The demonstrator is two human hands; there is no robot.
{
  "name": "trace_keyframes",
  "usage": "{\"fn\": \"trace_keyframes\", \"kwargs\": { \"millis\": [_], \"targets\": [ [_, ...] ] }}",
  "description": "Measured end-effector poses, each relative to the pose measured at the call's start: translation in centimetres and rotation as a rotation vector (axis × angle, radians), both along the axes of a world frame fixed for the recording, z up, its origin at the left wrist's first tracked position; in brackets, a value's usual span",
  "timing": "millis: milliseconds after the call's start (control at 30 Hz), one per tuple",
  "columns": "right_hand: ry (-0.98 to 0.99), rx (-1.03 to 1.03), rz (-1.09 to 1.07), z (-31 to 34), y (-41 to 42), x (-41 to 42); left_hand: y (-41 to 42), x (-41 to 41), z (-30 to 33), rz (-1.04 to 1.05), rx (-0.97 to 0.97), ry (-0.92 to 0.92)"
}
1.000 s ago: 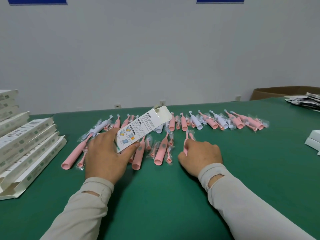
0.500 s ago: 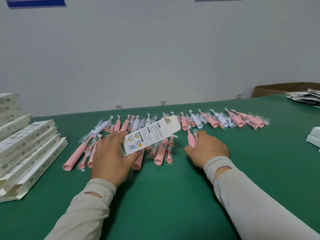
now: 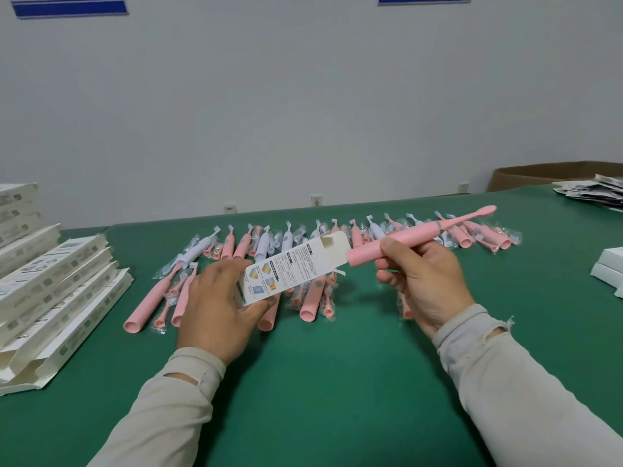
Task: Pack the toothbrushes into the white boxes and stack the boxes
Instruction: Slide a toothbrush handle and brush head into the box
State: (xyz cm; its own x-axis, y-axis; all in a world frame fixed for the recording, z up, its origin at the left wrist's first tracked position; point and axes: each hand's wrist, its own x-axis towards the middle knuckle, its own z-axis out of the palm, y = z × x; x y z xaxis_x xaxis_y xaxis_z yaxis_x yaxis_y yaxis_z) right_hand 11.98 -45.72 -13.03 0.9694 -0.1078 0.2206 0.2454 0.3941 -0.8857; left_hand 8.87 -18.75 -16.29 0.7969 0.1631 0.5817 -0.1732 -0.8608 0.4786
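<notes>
Over green table: toothbrush btwn hands, at box mouth

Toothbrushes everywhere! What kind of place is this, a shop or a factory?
Probably a small packing workshop, not a shop. Many loose toothbrushes lie in a row on a green table, white boxes are stacked at the left, and a cardboard carton stands behind the table.

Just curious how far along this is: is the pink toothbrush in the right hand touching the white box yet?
Touching. In the head view the pink toothbrush meets the open mouth of the white box, no gap visible.
</notes>
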Motion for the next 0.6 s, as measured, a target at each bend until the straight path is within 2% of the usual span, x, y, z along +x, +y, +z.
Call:
{"fn": "trace_keyframes", "kwargs": {
  "millis": [200, 300, 333, 467, 533, 600],
  "targets": [
    [-0.024, -0.13, 0.013, -0.9, 0.9, 0.0, -0.1, 0.0, -0.2, -0.053, 0.051, -0.018],
    [0.022, -0.087, 0.064, -0.9, 1.0, -0.2, 0.1, 0.0, -0.1, -0.063, 0.029, -0.027],
    [0.025, -0.122, 0.078, -0.9, 0.9, -0.2, 0.0, -0.1, -0.1, -0.077, 0.031, -0.033],
    [0.001, -0.48, 0.149, -1.3, 1.6, -0.8, -0.4, -0.2, -0.2, -0.141, 0.118, 0.002],
    [0.057, -0.468, 0.118, -1.4, 1.7, -0.6, -0.2, 0.0, -0.2, -0.114, 0.102, 0.025],
    [0.149, -0.278, 0.041, -1.1, 1.2, -0.1, 0.1, 0.1, -0.2, -0.074, 0.074, 0.028]
  ]
}}
